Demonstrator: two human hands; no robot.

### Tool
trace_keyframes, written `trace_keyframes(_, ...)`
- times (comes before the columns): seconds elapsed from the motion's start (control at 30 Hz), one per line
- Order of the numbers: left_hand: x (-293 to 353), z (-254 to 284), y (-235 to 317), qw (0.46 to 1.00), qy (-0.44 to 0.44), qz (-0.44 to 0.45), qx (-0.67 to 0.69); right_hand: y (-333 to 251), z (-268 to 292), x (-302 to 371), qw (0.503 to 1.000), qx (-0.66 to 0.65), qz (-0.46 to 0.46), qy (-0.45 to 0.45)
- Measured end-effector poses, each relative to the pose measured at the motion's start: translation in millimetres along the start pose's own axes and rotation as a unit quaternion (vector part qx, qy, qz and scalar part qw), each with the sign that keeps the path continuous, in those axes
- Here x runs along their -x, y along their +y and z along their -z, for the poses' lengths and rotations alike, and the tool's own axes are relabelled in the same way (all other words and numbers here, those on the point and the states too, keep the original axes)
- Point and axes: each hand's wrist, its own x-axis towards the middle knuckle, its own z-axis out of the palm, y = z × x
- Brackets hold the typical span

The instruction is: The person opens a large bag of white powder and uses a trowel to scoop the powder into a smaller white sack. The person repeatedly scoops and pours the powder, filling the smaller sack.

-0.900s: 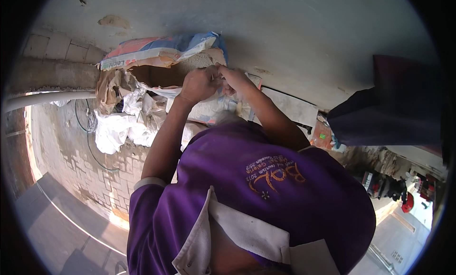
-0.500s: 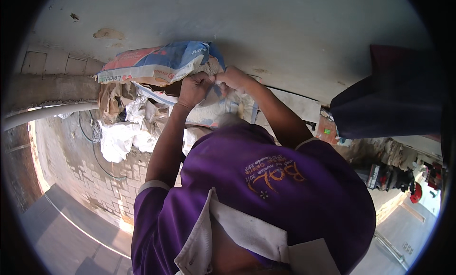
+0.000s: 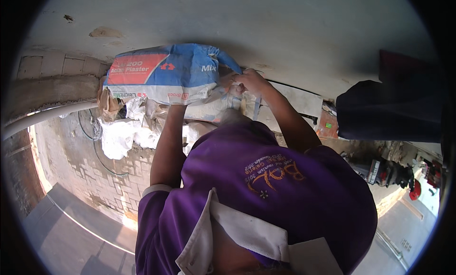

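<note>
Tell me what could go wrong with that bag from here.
The bag hides the left hand; only the left forearm shows below its edge, so a poor grip there could go unnoticed.
The right hand is at the bag's blue corner, where a hard pull might tear it.
If anything spilled, it could land on the crumpled white material below.

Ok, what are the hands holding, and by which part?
The right hand appears to pinch the sack by its blue right-end corner. The left hand is hidden behind the sack, so its hold can't be told.
</note>
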Motion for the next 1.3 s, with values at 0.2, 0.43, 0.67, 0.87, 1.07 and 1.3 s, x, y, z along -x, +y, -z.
trace_keyframes(0.2,-25,14,96,0.914,-0.194,0.093,-0.344,-11,-29,-16,0.993,0.076,0.014,0.088)
trace_keyframes(0.43,-11,-22,126,0.932,-0.026,0.13,-0.337,-3,-69,10,0.978,0.15,0.035,0.14)
trace_keyframes(0.67,-5,-31,124,0.902,-0.066,0.152,-0.398,-12,-86,-1,0.986,0.062,-0.086,0.127)
trace_keyframes(0.87,2,-28,104,0.922,-0.009,0.123,-0.367,-12,-71,-19,0.974,0.163,-0.012,0.153)
trace_keyframes(1.07,-4,-28,60,0.928,0.137,0.065,-0.339,11,-39,-9,0.986,0.096,-0.04,0.132)
trace_keyframes(1.3,9,-14,81,0.942,-0.009,0.034,-0.333,31,-39,-14,0.988,-0.056,-0.044,0.14)
